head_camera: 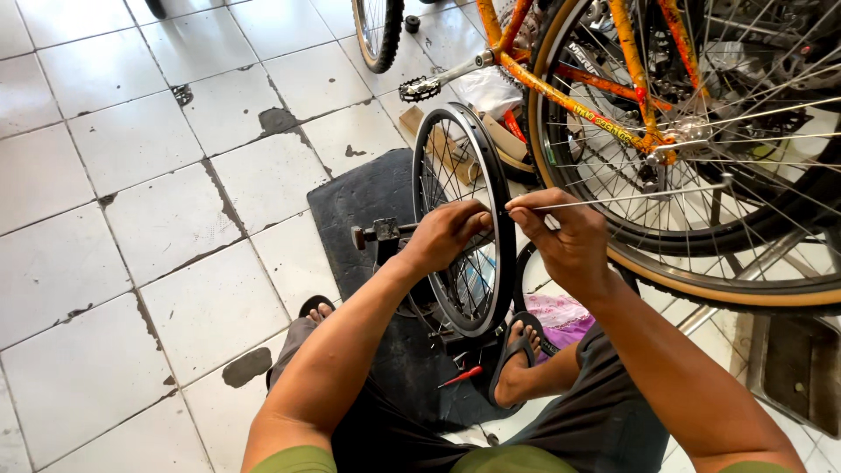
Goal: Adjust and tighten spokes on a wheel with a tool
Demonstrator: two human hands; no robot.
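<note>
White floor tiles (131,140), cracked and patched w/ dark filler, are seen from above, w/ a black rubber mat (363,197) laid on them. On the mat a small black wheel rim (491,188) is held upright in a low stand, between the seated person's sandalled feet. The left hand (447,235) is curled over the rim's near edge, fingers closed against it at about mid height. The right hand (561,236) is pinching one end of a thin steel spoke (631,199) between thumb and fingertips; the spoke runs out to the right, roughly level, its far end over the spokes of a big tan-walled wheel (701,280) on an orange bike frame (569,101). The spoke is judged light, stiff along its length but easily bent if levered, smooth and a bit slippery, so it is best pinched near the end being fed, approx. where it is held now. The rim is judged rigid and fairly light; it is best steadied at the edge, not by its thin spokes. A red-handled screwdriver (462,377) lies on the mat near the right foot, and purple cloth (556,314) is seen just behind it.
</note>
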